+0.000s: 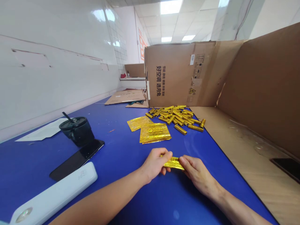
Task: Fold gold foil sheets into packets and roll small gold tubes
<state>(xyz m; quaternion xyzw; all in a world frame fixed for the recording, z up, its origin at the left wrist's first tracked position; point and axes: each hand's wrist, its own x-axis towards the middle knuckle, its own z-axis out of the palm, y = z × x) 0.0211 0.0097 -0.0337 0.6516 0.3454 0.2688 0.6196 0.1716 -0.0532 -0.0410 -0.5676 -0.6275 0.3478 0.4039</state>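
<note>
On the blue work table (112, 147), the head view shows the left hand (153, 165) and right hand (198, 175) both pinching a folded strip of gold foil (173, 163) between their fingers, just above the surface. Ahead, a large heap of rolled gold foil sticks (175, 117) lies already formed, while a squared stack of flat gold foil sheets (154, 132) and a smaller flat pile (138, 123) remain unrolled.
</note>
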